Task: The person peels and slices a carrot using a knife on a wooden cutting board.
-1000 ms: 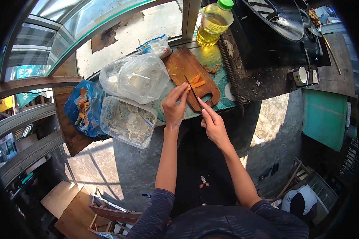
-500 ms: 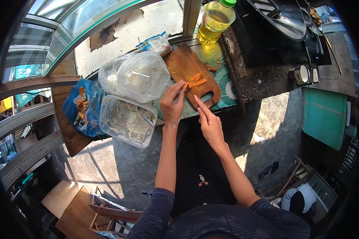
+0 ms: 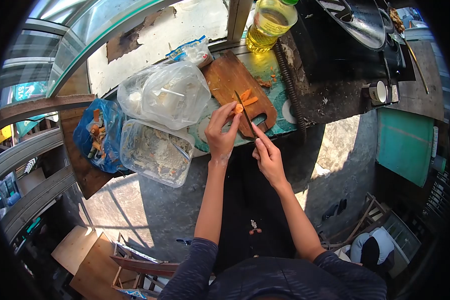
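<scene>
My left hand (image 3: 222,131) pinches a short piece of carrot (image 3: 239,108) between thumb and fingertips, over the near left edge of a wooden cutting board (image 3: 230,75). In my right hand (image 3: 268,157) is a knife (image 3: 245,114), its handle in my fist and its dark blade slanting up and left beside the carrot piece. Orange carrot strips (image 3: 248,99) lie on the board just past the blade. Whether the blade touches the carrot is hard to tell.
Left of the board are a clear plastic bag (image 3: 177,95), a plastic tub (image 3: 155,156) with floury residue and a blue bag (image 3: 100,135) of peelings. Behind stands an oil bottle (image 3: 269,27); to the right are a black stove (image 3: 345,60) and a paper cup (image 3: 378,92).
The knife blade has come up into clearer view beside the carrot piece. My left hand has turned slightly, showing the carrot's end. The camera view has shifted a little.
</scene>
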### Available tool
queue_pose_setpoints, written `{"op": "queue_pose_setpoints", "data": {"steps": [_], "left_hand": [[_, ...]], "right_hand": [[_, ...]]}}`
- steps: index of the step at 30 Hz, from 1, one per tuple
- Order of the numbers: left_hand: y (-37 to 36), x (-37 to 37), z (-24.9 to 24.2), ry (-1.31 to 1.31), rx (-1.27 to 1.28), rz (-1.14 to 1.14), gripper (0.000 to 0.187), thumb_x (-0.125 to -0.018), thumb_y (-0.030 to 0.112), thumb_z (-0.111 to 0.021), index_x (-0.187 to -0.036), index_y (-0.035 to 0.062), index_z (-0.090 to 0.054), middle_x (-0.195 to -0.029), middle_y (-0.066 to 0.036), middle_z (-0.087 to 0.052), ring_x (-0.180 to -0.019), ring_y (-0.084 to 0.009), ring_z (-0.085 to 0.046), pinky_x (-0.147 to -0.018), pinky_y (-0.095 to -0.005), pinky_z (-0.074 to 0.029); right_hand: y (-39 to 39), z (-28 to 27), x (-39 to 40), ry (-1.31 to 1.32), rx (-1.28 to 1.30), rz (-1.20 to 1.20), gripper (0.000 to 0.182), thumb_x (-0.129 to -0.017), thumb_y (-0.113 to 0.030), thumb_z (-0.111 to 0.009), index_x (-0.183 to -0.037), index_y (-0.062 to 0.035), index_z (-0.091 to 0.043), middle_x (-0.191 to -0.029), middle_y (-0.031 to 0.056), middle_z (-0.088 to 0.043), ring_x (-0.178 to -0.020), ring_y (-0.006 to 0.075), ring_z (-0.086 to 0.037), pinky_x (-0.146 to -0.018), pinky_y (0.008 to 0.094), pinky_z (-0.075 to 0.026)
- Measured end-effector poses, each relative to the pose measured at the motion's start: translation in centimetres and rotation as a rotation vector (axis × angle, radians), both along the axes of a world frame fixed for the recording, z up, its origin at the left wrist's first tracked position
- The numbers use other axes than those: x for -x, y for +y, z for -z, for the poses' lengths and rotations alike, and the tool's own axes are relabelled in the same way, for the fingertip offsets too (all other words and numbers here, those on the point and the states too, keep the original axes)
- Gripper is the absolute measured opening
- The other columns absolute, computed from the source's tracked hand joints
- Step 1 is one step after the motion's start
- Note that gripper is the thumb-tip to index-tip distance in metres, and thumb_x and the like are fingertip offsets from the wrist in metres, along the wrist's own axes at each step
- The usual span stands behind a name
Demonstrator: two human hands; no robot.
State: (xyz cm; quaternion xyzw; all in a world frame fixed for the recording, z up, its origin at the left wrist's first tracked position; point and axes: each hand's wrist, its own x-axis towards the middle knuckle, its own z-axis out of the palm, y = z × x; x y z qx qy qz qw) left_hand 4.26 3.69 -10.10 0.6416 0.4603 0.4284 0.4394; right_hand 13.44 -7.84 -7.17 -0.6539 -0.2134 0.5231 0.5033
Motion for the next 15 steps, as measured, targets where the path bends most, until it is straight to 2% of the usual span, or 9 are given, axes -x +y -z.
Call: {"op": "queue_pose_setpoints", "data": {"steps": [2, 9, 12, 15], "left_hand": [[0.5, 0.3, 0.1, 0.144, -0.166, 0.056, 0.032, -0.078, -0.003, -0.073, -0.109, 0.0038, -0.070, -0.104, -0.009, -0.070, -0.095, -0.0199, -0.068, -0.079, -0.0296, -0.054], [0.2, -0.2, 0.5, 0.088, -0.129, 0.079, 0.029, -0.077, -0.003, -0.074, -0.105, 0.0035, -0.071, -0.100, -0.010, -0.071, -0.091, -0.0199, -0.068, -0.080, -0.0298, -0.052], [0.4, -0.3, 0.4, 0.088, -0.124, 0.068, 0.029, -0.077, -0.004, -0.073, -0.105, 0.0034, -0.072, -0.098, -0.010, -0.071, -0.088, -0.0192, -0.068, -0.078, -0.0291, -0.053], [0.8, -0.4, 0.3, 0.102, -0.111, 0.080, 0.028, -0.077, -0.004, -0.073, -0.105, 0.0030, -0.072, -0.096, -0.010, -0.071, -0.085, -0.0187, -0.069, -0.076, -0.0283, -0.054]], "right_hand": [[-0.4, 0.8, 0.0, 0.046, -0.008, 0.028, 0.040, -0.102, -0.014, -0.047, -0.141, -0.0143, -0.051, -0.077, -0.0034, -0.049, -0.064, 0.0039, -0.038, -0.059, 0.0206, -0.039], [-0.9, 0.9, 0.3, -0.018, 0.018, 0.063, 0.039, -0.101, -0.015, -0.047, -0.141, -0.0135, -0.051, -0.081, -0.0015, -0.057, -0.061, 0.0043, -0.038, -0.058, 0.0214, -0.040], [-0.3, -0.1, 0.3, -0.166, 0.051, 0.031, 0.040, -0.101, -0.016, -0.048, -0.141, -0.0138, -0.050, -0.078, 0.0004, -0.057, -0.060, 0.0045, -0.038, -0.058, 0.0223, -0.040], [0.2, 0.0, 0.4, -0.168, 0.045, 0.038, 0.040, -0.101, -0.016, -0.049, -0.141, -0.0167, -0.050, -0.075, 0.0039, -0.058, -0.058, 0.0060, -0.040, -0.057, 0.0238, -0.041]]}}
